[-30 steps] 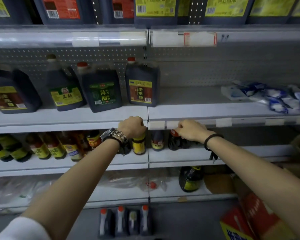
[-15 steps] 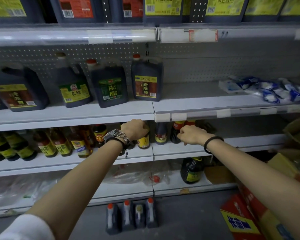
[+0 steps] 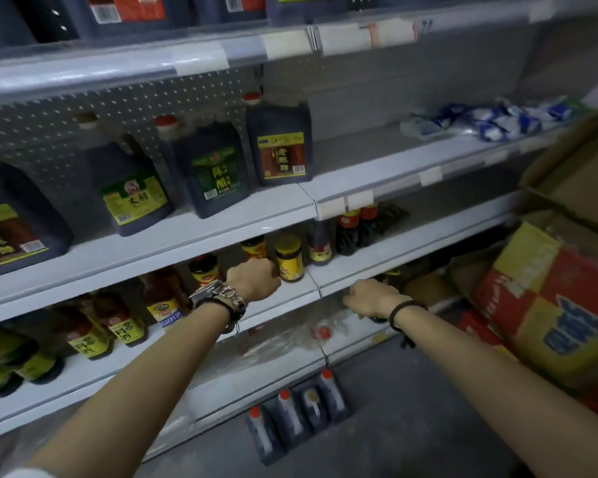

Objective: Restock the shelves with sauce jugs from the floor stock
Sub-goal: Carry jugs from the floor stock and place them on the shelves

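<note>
Several dark sauce jugs with red caps (image 3: 297,419) stand in a row on the floor below the shelving. Larger dark jugs stand on the middle shelf (image 3: 221,232): one with a red-brown label (image 3: 279,146), one with a green label (image 3: 214,170), one with a yellow label (image 3: 132,191). My left hand (image 3: 256,278) is a closed fist at the shelf below, right beside a yellow-labelled jar (image 3: 289,258), with nothing in it. My right hand (image 3: 370,298) hangs with loosely curled fingers at that shelf's front edge, holding nothing.
Blue-and-white packets (image 3: 491,119) lie at the right end of the middle shelf. Small bottles and jars (image 3: 118,326) fill the lower shelf on the left. A red-and-yellow carton (image 3: 549,312) and an open cardboard box (image 3: 584,174) stand close on the right.
Both hands have come down from the middle shelf's front edge to the lower shelf. The view has tilted and moved closer to the shelving.
</note>
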A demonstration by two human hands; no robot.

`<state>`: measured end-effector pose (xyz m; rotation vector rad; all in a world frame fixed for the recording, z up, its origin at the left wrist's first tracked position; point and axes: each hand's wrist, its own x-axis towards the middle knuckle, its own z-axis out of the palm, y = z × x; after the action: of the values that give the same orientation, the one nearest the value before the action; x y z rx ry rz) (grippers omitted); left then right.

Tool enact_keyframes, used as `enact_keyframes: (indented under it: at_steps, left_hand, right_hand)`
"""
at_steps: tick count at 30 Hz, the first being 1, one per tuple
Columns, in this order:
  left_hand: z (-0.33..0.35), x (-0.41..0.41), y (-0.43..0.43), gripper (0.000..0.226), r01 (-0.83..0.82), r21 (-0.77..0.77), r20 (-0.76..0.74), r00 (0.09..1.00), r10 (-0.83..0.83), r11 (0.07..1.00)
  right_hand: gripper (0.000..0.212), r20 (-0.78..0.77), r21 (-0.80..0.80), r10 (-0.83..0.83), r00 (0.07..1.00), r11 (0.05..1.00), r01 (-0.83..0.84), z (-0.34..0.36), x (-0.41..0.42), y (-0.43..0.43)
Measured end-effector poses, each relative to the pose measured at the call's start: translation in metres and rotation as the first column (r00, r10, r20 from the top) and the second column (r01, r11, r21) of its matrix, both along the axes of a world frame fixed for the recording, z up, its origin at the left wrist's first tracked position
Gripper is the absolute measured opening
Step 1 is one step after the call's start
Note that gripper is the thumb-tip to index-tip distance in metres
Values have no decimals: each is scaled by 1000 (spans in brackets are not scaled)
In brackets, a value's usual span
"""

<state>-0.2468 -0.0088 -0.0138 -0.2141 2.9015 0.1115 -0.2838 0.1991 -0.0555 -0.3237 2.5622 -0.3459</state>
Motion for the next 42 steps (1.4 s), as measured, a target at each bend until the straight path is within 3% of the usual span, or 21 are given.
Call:
enact_keyframes:
  at_steps: [12, 17, 24, 26, 32, 36, 42]
  left_hand:
    - [-59, -4, 35, 34, 169, 26, 105, 980, -171, 985]
    - [-99, -6, 51, 37, 144, 13, 153, 978, -145, 989]
    - [-166, -7, 58, 34, 158, 56, 240, 956, -167, 986]
    - [-187, -6, 56, 34, 176, 62, 268, 945, -186, 982]
    - [-268, -12, 39, 35, 160, 83, 308, 935, -178, 984]
    - [-329, -10, 29, 32, 122, 116, 330, 931, -154, 986]
    - [-437, -8, 30, 31, 125, 104, 337, 929, -153, 987]
  right_hand:
    - [36, 39, 96, -95, 995, 991, 91, -35, 35, 22]
    - [38, 33, 151, -66, 997, 987, 60, -71, 35, 40]
    - [31, 150, 148, -101, 983, 986, 79, -141, 45, 58]
    - [22, 165, 123, -116, 979, 988, 96, -166, 47, 58]
    - [31, 160, 104, -153, 975, 985, 138, -252, 47, 39]
    - [16, 124, 107, -172, 977, 981, 159, -312, 50, 17]
    - [30, 58, 48, -212, 976, 977, 209, -423, 45, -6]
